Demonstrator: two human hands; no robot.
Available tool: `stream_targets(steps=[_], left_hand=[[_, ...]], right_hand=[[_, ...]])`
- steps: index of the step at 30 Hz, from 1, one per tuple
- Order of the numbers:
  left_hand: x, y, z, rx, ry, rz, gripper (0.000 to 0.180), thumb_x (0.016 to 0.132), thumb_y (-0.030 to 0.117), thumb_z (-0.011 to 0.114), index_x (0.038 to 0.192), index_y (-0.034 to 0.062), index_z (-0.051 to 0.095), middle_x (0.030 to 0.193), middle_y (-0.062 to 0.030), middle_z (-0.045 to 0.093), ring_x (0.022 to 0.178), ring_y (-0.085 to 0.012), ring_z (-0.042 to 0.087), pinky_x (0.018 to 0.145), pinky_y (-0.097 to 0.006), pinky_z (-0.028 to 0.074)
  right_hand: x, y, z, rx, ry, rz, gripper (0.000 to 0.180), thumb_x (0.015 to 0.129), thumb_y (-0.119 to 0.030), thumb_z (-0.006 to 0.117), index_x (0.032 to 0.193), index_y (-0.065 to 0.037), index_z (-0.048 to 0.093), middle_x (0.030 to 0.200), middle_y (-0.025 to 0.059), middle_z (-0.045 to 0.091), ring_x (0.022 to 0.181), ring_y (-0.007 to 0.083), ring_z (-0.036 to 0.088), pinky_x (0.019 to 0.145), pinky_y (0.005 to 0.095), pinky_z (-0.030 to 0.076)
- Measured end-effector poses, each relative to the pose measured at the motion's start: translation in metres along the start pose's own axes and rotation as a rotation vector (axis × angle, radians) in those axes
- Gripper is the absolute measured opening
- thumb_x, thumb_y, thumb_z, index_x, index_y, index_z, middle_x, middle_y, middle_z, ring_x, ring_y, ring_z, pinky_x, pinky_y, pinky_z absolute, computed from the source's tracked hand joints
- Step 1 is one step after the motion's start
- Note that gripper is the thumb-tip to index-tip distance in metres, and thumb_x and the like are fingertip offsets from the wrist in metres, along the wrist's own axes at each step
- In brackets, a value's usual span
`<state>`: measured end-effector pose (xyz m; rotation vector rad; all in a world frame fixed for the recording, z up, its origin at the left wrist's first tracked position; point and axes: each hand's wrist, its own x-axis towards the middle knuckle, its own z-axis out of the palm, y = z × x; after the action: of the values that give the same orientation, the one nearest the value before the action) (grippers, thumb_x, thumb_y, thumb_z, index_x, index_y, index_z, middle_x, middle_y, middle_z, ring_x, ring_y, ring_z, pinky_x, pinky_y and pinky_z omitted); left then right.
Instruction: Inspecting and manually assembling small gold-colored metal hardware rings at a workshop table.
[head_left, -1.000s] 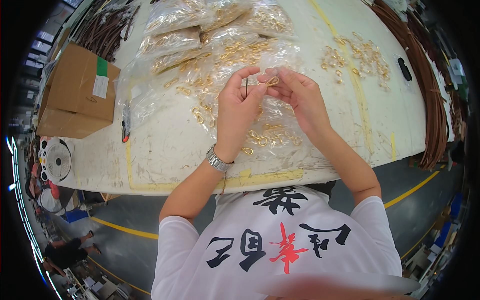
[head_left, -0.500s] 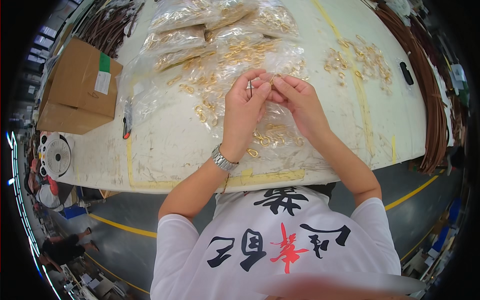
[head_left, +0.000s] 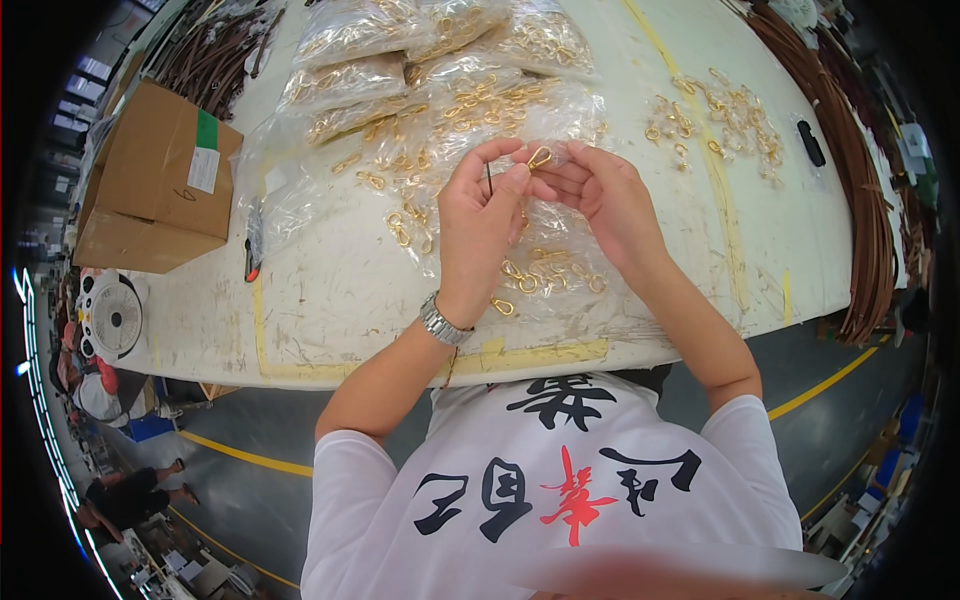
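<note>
Between the thumb and fingertips of my left hand (head_left: 476, 212) is a gold snap hook (head_left: 540, 157), its loop pointing up and to the right. A thin dark rod (head_left: 489, 180) also shows among that hand's fingers; its kind is unclear. My right hand (head_left: 617, 205) is open just to the right, palm partly turned up, fingers stretched close to the hook. Beneath and around both hands, loose gold snap hooks (head_left: 520, 276) lie on crumpled clear plastic. More hooks fill the clear plastic bags (head_left: 352, 82) stacked beyond.
A cardboard box (head_left: 160, 175) and a red-and-black cutter (head_left: 252, 262) are on the table's left, with a white fan (head_left: 112, 314) near its edge. Gold fittings (head_left: 738, 115) lie scattered to the right, beside a black object (head_left: 810, 144) and brown straps (head_left: 850, 200).
My right fingers have come off the snap hook and spread apart. The hook stays in my left hand and now shows more fully.
</note>
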<state>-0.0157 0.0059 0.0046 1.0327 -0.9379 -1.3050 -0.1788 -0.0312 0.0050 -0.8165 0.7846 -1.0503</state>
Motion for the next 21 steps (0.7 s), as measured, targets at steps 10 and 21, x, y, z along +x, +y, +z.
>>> stream_targets(steps=[10,21], left_hand=[[-0.001,0.002,0.000,0.009,-0.033,-0.009,0.029,0.105,0.012,0.061,0.132,0.0004,0.059,0.084,-0.0069,0.075,0.055,-0.0003,0.045,0.049,-0.019,0.035],[-0.001,-0.002,0.000,-0.029,-0.042,-0.006,0.029,0.106,0.013,0.063,0.132,0.0002,0.060,0.085,-0.0069,0.076,0.057,-0.0001,0.049,0.050,-0.018,0.035]], right_hand=[[0.002,0.002,-0.004,-0.036,-0.014,0.016,0.039,0.108,-0.023,0.052,0.123,0.008,0.070,0.114,0.0178,0.077,0.099,0.0196,0.075,0.097,0.0337,0.057],[0.001,0.010,-0.005,-0.103,-0.096,0.022,0.032,0.108,-0.025,0.059,0.115,0.003,0.073,0.113,0.0110,0.078,0.102,0.0132,0.072,0.099,0.0327,0.056]])
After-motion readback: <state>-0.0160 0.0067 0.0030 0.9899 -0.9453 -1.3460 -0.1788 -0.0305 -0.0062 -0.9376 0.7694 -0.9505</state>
